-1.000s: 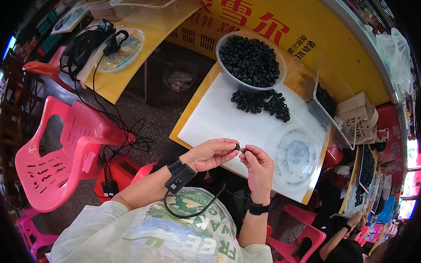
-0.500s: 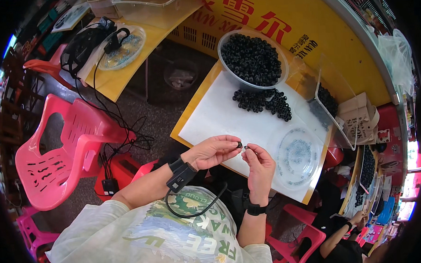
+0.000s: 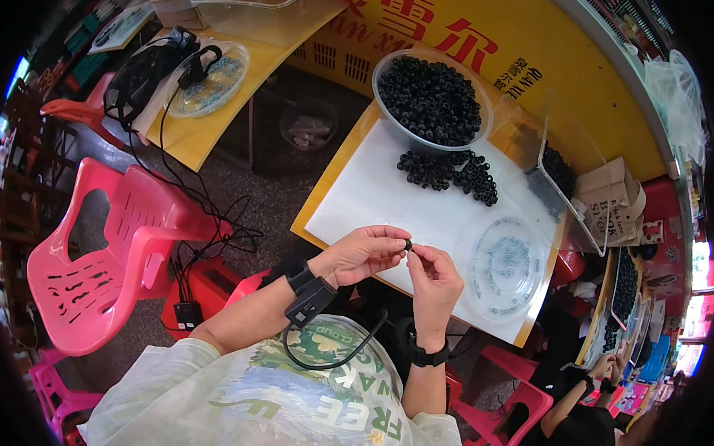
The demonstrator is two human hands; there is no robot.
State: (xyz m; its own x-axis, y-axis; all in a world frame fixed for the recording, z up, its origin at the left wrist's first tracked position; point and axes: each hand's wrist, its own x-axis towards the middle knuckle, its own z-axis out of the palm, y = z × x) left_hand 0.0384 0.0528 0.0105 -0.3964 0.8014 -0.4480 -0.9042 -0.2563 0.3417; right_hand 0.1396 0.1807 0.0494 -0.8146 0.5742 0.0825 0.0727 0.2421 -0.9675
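Note:
Over the near edge of the white-topped table, my left hand pinches a small black ring-shaped part between thumb and fingertips. My right hand meets it there, its thumb and forefinger closed at the part's near side. Whatever sits between those right fingertips is too small and covered to make out. Beyond the hands, loose black parts like it lie in a pile. Behind them a round clear tub is heaped with more. To the right rests a shallow clear dish with tiny pale-blue pieces.
A tilted clear bin with black parts and a paper bag stand at the table's right. Left are a pink chair, tangled cables and another yellow table. Another person's hands work at lower right.
My right hand has moved slightly left and up, so its fingertips now touch the black part in my left hand. A small gap showed between them before.

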